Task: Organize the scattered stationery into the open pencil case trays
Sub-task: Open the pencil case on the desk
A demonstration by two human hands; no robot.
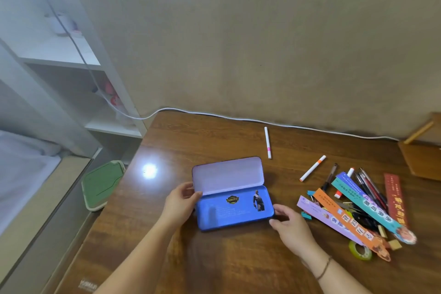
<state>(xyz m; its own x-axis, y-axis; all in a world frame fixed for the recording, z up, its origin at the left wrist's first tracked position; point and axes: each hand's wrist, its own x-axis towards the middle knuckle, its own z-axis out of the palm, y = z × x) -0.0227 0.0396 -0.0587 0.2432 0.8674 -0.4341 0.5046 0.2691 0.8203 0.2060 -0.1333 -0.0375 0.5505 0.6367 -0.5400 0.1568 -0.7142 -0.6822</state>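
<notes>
A blue tin pencil case (235, 207) lies open on the wooden table (214, 258), its pale lilac lid (228, 178) raised toward the wall. My left hand (180, 203) grips the case's left end at the hinge. My right hand (290, 224) holds its right front corner. To the right lies a heap of stationery (358, 205): long paper bookmarks, dark pens, a red ruler (396, 198), a roll of green tape (360, 250). A white marker with an orange band (313, 168) and a white marker with a pink band (267, 142) lie apart behind the case.
A white cable (262, 121) runs along the table's far edge by the wall. A wooden stand (422, 150) sits at the far right. Left of the table are a green lidded box (102, 185), white shelves (78, 62) and a bed.
</notes>
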